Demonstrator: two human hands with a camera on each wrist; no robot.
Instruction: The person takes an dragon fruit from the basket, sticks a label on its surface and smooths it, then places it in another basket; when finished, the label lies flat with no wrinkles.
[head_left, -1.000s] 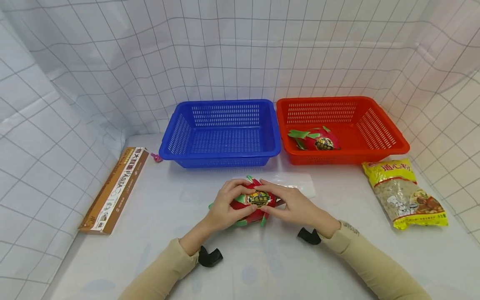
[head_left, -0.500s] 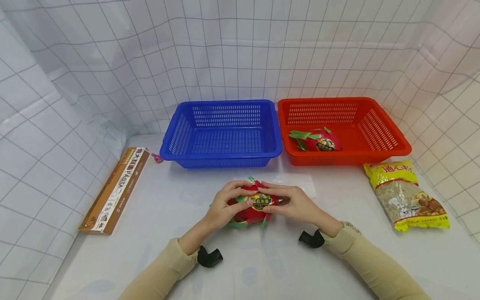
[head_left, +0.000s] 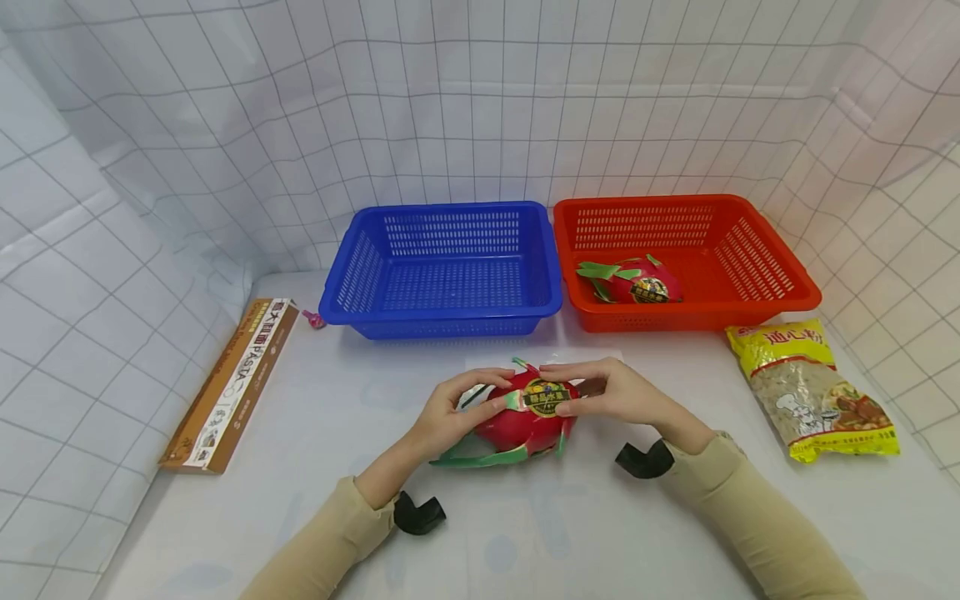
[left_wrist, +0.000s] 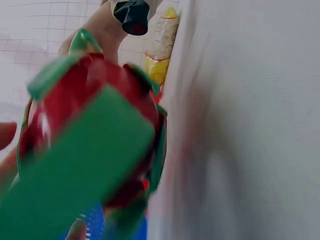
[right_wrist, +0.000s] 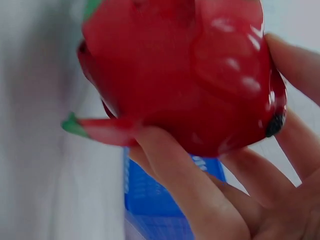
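A glossy red dragon fruit (head_left: 517, 427) with green leaf tips and a black-and-gold label is between the two hands in the head view. My right hand (head_left: 626, 393) grips its right end, thumb near the label and fingers over the top. In the right wrist view those fingers (right_wrist: 175, 175) curl against the dragon fruit (right_wrist: 175, 75). At the fruit's left end, my left hand (head_left: 446, 410) stays loosely bent, thumb tip at the label's left side. A long green leaf (left_wrist: 75, 170) fills much of the left wrist view, blurred. Whether the left fingertips touch is hard to see.
Behind the hands stand a blue basket (head_left: 450, 310) and a red basket (head_left: 690, 315); the red one contains another dragon fruit (head_left: 641, 282). A pasta box (head_left: 232, 387) and small pink item (head_left: 315, 319) lie left. A yellow macaroni bag (head_left: 813, 392) lies right.
My right hand has moved to the right with the dragon fruit, while my left hand has stayed nearly in place. More of the fruit's left end and its long leaf now shows.
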